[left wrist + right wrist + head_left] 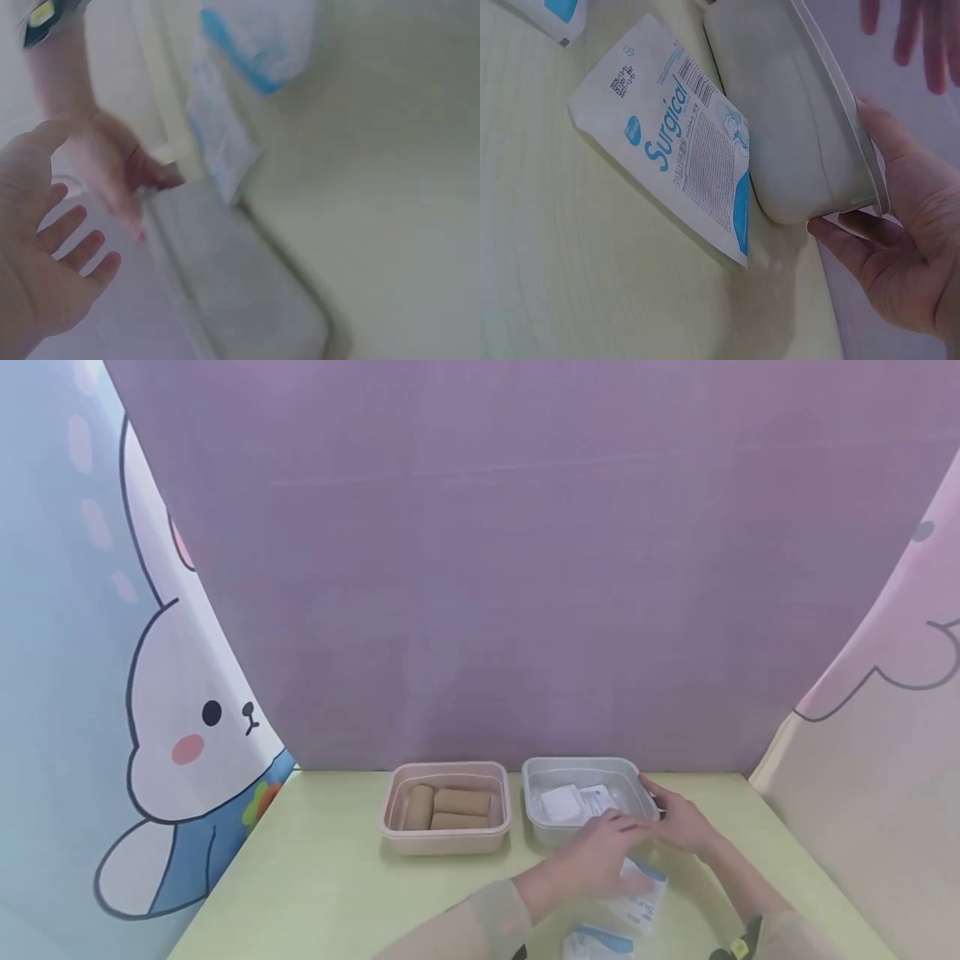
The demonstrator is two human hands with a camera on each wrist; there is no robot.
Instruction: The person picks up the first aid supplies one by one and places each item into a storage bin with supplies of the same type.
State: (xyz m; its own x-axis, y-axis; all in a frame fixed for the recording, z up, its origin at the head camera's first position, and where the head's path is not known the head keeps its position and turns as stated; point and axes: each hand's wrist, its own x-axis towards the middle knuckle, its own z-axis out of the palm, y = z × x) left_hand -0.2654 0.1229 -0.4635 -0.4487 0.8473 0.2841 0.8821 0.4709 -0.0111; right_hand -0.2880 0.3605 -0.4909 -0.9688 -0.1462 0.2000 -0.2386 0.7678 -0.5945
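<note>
The gray tub (pixel 551 837) stands near the back of the table (pixel 322 893), to the right of a pink tub (pixel 444 842) in which three brown rolls (pixel 462 802) lie. The right hand (pixel 907 225) has its grip clamped on the gray tub at the near right corner, thumb at the rim and fingers curled beneath it. The left hand (pixel 45 255) is apart from anything it could hold: its fingers are spread, and in the head view it hangs in front of the same tub. Inside lie a white pad (pixel 562 803) and a printed packet (pixel 597 799). A surgical packet (pixel 660 142) lies just beside the front wall, one edge apparently against it; a second packet (pixel 597 943) lies nearer the person. The step in hand is judged to be steadying or adjusting the gray tub. Good practice calls for a light, firm hold, since the thin wall probably flexes if squeezed hard at one corner. The tub is best moved level and slowly, with the left hand supporting the opposite side, so that the contents do not slide. The surgical packet warrants care: a forward pull could crease it or trap it underneath.
</note>
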